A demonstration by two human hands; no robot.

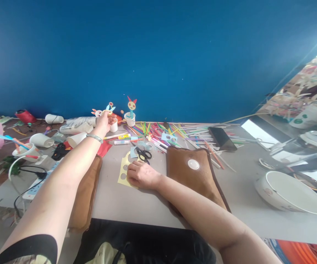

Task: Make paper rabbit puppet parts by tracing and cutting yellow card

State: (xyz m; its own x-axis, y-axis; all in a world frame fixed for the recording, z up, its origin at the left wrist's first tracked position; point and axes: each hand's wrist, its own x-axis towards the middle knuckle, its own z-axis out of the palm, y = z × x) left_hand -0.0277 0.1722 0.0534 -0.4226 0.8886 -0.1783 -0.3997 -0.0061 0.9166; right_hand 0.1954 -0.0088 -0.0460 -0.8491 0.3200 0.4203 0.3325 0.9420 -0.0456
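Note:
My left hand [106, 123] reaches to the back of the table, its fingers curled around a paper figure [108, 112] with a yellow head and blue ears. A white paper cup [113, 126] is right at those fingertips. Beside it, another cup [130, 120] holds a figure with red ears [131, 105]. My right hand [140, 175] rests with bent fingers on the right part of a yellow paper sheet [121, 179] with round holes; what lies under the fingers is hidden. Black-handled scissors [144, 155] lie just beyond it, near a tape roll [149, 146].
Coloured sticks and pens [158, 137] spread along the wall beside a dark phone [222, 139]. Brown cushion-like pads [187, 165] flank the work area. A white bowl [290, 192] stands right. Cups [41, 140], cables and a power strip [34, 189] crowd the left.

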